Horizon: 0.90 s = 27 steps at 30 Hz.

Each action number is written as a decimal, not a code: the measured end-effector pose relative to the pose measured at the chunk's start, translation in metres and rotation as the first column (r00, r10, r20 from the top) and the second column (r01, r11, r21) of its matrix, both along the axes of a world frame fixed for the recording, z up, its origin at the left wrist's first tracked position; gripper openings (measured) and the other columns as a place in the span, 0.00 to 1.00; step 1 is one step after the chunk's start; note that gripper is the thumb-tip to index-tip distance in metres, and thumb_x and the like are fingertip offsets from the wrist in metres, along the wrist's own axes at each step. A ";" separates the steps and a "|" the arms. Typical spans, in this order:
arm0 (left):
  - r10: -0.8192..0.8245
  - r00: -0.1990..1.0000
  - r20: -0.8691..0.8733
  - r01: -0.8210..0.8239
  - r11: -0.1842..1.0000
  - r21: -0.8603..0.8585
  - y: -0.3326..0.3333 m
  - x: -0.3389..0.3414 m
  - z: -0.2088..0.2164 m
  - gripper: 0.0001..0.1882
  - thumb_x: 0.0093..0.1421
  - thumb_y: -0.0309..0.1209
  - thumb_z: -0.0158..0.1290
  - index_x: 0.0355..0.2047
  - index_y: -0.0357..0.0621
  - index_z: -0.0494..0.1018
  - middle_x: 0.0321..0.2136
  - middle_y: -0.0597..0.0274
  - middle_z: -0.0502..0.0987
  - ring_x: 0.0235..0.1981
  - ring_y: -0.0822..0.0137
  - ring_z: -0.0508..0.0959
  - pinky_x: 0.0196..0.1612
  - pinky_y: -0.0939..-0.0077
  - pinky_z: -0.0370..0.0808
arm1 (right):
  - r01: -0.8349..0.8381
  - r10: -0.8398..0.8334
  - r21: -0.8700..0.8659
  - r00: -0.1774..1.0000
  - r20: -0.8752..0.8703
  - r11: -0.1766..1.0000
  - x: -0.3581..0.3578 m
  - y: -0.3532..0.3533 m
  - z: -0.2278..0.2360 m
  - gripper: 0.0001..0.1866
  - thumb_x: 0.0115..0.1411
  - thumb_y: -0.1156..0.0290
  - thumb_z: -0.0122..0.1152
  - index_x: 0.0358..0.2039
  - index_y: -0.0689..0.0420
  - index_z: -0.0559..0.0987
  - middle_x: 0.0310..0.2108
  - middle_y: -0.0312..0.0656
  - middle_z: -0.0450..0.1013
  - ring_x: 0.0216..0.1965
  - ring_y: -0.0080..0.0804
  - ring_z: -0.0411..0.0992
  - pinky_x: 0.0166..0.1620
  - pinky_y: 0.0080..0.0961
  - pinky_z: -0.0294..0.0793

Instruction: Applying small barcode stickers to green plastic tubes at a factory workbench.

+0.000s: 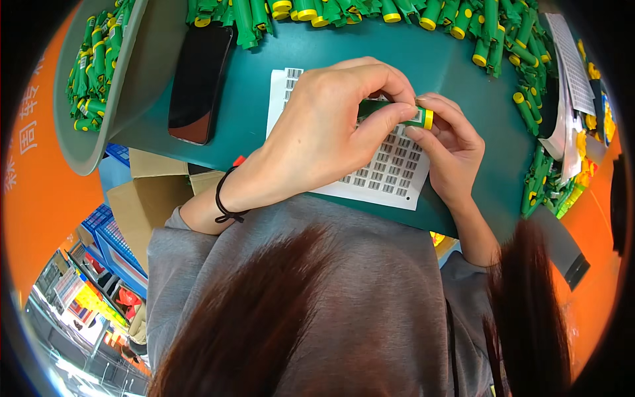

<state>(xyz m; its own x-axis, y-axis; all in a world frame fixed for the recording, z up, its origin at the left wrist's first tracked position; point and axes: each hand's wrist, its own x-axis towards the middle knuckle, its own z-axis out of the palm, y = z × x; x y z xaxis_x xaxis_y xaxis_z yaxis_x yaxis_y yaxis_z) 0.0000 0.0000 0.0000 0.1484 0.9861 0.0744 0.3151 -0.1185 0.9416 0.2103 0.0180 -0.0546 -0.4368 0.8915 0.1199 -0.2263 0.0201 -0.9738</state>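
A slim green tube with a yellow end cap [428, 120] is between my two hands, raised over the table. My right hand [456, 147] pinches it near the yellow end. Across the rest of the tube lies my left hand [324, 126], its thumb and forefinger pressed together at a small white barcode label [418, 116] on the tube's side. The palm and fingers hide much of the tube. Below both hands a white sheet of barcode stickers [380, 180] rests on the table, partly covered by my left hand.
Many similar green tubes [489, 33] are heaped along the far and right edges of the green table [291, 46]. More fill a grey bin [135, 53] at the left. A black phone [198, 83] lies beside it. Papers [570, 66] stand at right; a cardboard box [149, 198] sits below left.
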 end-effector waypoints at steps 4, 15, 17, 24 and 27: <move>0.012 1.000 -0.010 -0.012 1.000 0.015 0.000 0.002 -0.002 0.05 0.59 0.21 0.61 0.36 0.35 0.80 0.36 0.58 0.83 0.39 0.69 0.81 0.46 0.76 0.77 | 0.001 -0.001 -0.008 1.000 0.015 1.000 0.001 0.001 0.002 0.22 0.56 0.92 0.63 0.52 0.68 0.77 0.56 0.49 0.69 0.54 0.36 0.74 0.58 0.32 0.79; 0.105 0.975 0.195 -0.057 0.970 -0.236 0.007 0.003 -0.011 0.03 0.60 0.24 0.63 0.33 0.39 0.79 0.36 0.62 0.82 0.40 0.73 0.81 0.47 0.77 0.78 | -0.009 0.012 -0.037 0.995 0.096 0.999 0.007 0.002 -0.001 0.22 0.55 0.90 0.65 0.51 0.66 0.78 0.55 0.49 0.70 0.55 0.35 0.72 0.60 0.31 0.73; 0.095 0.940 0.327 0.011 0.952 -0.305 0.006 0.002 -0.015 0.07 0.65 0.30 0.60 0.35 0.40 0.79 0.32 0.64 0.81 0.36 0.76 0.80 0.41 0.82 0.76 | -0.014 0.018 -0.073 0.999 0.046 0.997 0.007 0.005 0.000 0.22 0.54 0.90 0.65 0.51 0.66 0.78 0.54 0.49 0.71 0.55 0.36 0.72 0.59 0.32 0.73; -0.044 0.951 0.306 0.161 0.915 -0.370 0.006 0.005 -0.017 0.23 0.71 0.46 0.49 0.35 0.38 0.81 0.17 0.65 0.76 0.20 0.77 0.73 0.22 0.77 0.68 | -0.037 0.040 -0.030 0.992 0.116 0.999 0.007 0.005 -0.003 0.24 0.53 0.90 0.65 0.52 0.67 0.77 0.53 0.48 0.72 0.55 0.37 0.71 0.59 0.33 0.71; -0.009 0.971 0.237 0.042 0.990 -0.133 -0.001 -0.001 -0.009 0.17 0.70 0.41 0.53 0.41 0.39 0.82 0.29 0.60 0.83 0.29 0.77 0.79 0.31 0.80 0.75 | -0.087 0.069 0.123 0.988 0.141 0.989 0.002 0.014 0.013 0.24 0.57 0.86 0.64 0.55 0.66 0.75 0.55 0.48 0.71 0.54 0.36 0.72 0.57 0.31 0.73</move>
